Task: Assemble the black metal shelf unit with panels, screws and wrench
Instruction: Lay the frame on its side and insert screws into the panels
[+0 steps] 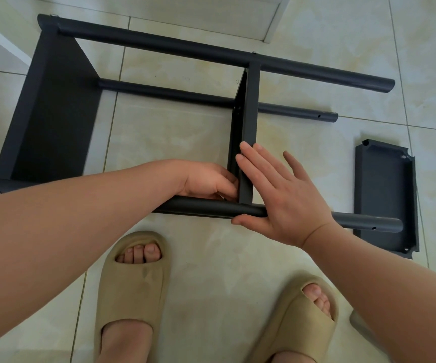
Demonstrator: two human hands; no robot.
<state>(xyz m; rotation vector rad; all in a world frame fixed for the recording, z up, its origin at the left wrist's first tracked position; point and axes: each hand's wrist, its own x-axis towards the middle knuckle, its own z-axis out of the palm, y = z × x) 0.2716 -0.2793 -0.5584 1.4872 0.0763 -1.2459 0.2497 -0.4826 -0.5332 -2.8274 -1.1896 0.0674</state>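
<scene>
Shelf unit point(54, 108) lies with poles point(159, 40) running left-right; left fingers point(226, 179) grip middle panel point(251, 100), right fingers point(256, 163) straight

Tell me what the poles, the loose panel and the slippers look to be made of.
The poles seem to be metal tube with a matte black coat: round, with drilled holes near the ends. The loose panel is likely thin sheet metal in the same matte dark finish: folded rims, notched corners. The slippers are probably moulded foam or soft rubber, matte beige: thick, seamless.

Glossy beige floor tiles point(185, 142) with white furniture point(272, 17) at the far edge.
</scene>
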